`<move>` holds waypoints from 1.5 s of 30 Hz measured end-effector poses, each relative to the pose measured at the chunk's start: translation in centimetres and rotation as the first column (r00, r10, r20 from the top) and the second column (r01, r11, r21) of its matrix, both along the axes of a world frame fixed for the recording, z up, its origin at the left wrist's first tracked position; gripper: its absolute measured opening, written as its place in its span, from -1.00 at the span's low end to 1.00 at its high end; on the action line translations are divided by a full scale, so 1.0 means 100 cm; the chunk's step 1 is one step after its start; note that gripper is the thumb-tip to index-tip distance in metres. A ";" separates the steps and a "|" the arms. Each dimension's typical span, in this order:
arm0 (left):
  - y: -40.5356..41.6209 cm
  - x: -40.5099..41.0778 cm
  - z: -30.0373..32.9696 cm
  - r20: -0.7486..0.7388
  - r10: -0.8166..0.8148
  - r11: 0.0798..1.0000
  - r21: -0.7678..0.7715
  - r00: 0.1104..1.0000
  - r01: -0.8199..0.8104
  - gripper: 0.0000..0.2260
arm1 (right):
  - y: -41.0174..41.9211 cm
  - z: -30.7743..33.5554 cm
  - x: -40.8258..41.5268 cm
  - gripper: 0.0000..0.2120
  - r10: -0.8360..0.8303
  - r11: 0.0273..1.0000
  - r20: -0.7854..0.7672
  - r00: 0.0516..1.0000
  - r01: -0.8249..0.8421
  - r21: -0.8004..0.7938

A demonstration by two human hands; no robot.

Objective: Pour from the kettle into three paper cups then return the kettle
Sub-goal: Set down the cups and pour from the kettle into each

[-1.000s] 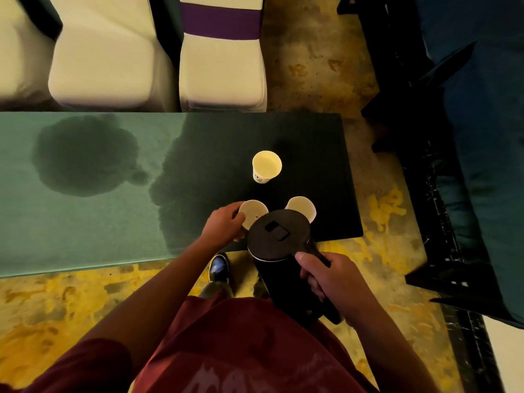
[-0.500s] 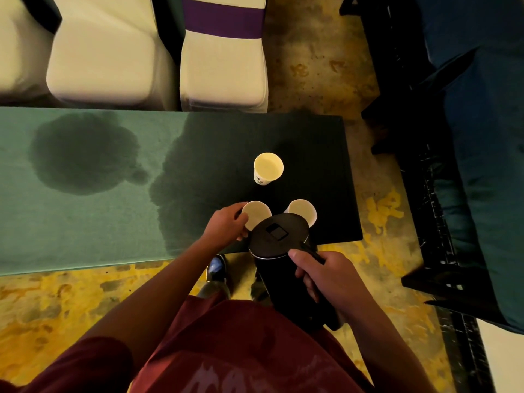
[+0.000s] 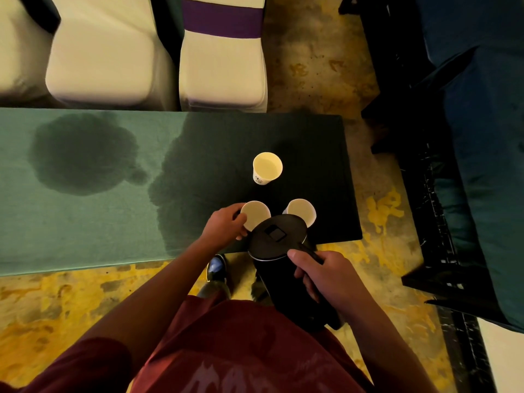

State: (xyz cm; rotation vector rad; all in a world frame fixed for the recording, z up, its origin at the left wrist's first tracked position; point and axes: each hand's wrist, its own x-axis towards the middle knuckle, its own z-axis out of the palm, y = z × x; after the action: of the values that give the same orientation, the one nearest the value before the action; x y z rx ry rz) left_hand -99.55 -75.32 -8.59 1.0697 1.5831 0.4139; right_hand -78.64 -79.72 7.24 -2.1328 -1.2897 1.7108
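Fingers of left hand (image 3: 225, 224) cup a paper cup (image 3: 256, 213); right hand (image 3: 326, 275) grips smooth black kettle (image 3: 286, 260).

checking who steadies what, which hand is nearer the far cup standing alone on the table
Left. The left hand rests on the near-left cup, just below the far cup. The right hand sits lower, gripping the kettle handle off the table edge.
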 end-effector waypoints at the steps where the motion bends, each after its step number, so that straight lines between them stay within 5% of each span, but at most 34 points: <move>1: 0.000 0.000 0.000 0.000 0.002 1.000 0.001 1.000 -0.002 -0.65 | 0.000 0.000 0.000 -0.54 0.001 1.000 0.004 1.000 -0.001 0.000; 45: -0.005 -0.001 0.004 -0.062 0.011 0.995 0.096 0.998 -0.005 -0.71 | -0.029 -0.003 0.019 -0.63 -0.089 0.982 -0.096 0.991 0.103 0.158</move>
State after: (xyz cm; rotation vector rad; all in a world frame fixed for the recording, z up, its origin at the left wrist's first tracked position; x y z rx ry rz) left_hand -99.66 -75.86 -8.19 1.1596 1.6371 0.4696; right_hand -76.79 -82.59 6.93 -1.9722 -1.2355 1.5850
